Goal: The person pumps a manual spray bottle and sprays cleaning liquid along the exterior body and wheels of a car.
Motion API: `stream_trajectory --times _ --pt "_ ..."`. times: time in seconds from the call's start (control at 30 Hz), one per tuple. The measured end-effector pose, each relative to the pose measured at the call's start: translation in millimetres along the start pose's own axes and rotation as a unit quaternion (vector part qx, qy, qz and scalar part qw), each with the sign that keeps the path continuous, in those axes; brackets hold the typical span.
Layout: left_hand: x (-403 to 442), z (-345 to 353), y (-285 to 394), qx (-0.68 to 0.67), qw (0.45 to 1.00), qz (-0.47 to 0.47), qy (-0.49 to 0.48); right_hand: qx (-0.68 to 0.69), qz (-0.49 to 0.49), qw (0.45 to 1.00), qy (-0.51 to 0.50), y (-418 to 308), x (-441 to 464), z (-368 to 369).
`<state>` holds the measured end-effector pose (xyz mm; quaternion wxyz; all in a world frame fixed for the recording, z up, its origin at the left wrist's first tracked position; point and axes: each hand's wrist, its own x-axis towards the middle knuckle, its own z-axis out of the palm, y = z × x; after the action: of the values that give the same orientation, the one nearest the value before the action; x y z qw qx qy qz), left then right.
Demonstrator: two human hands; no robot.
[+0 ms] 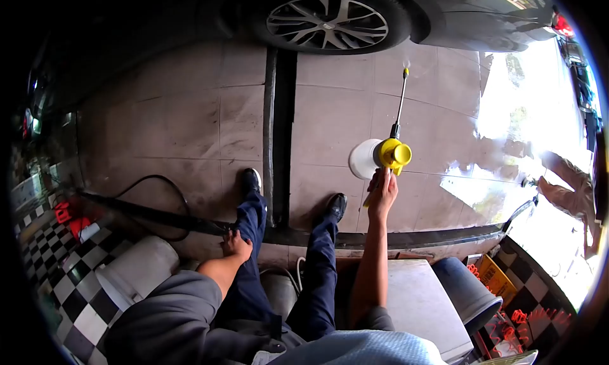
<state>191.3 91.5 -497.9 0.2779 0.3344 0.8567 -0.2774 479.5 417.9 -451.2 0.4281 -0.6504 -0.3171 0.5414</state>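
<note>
My right hand [383,192] is closed around the handle of a pump sprayer [365,159] with a white bottle and a yellow head. Its long thin wand [401,105] points away from me, toward the car's wheel [327,25]. A faint mist shows at the yellow nozzle tip [406,72], which is below and to the right of the tyre. My left hand [236,245] rests on my left leg near the knee, fingers loosely spread and nothing visible in them.
A dark car [457,25] stands across the top. A black channel [285,136] runs through the tiled floor, which is wet and glaring at right. A grey bucket [143,270], black hose [181,197], dark bin [466,292] and red coiled hose [517,330] lie near me. Another person's legs [574,187] show at right.
</note>
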Motion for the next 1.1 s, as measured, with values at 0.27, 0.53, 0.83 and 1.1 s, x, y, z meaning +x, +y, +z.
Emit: stream_trajectory --times 0.27,0.53,0.83,1.1 --pt "-4.5 -7.0 -6.3 -0.007 0.999 -0.004 -0.034 0.019 -0.007 1.0 -0.005 16.2 -2.0 42.1" --pt "-6.7 12.5 -8.0 -0.008 1.0 0.0 -0.004 -0.182 -0.062 0.968 -0.158 12.0 -39.1 113.2" --pt "-9.6 14.8 -10.2 -0.002 1.0 -0.015 -0.024 -0.136 0.041 0.981 -0.135 31.1 -37.6 80.3" --pt "-13.2 31.0 -18.7 -0.001 1.0 -0.002 -0.009 -0.034 -0.041 0.998 0.021 52.8 0.6 6.5"
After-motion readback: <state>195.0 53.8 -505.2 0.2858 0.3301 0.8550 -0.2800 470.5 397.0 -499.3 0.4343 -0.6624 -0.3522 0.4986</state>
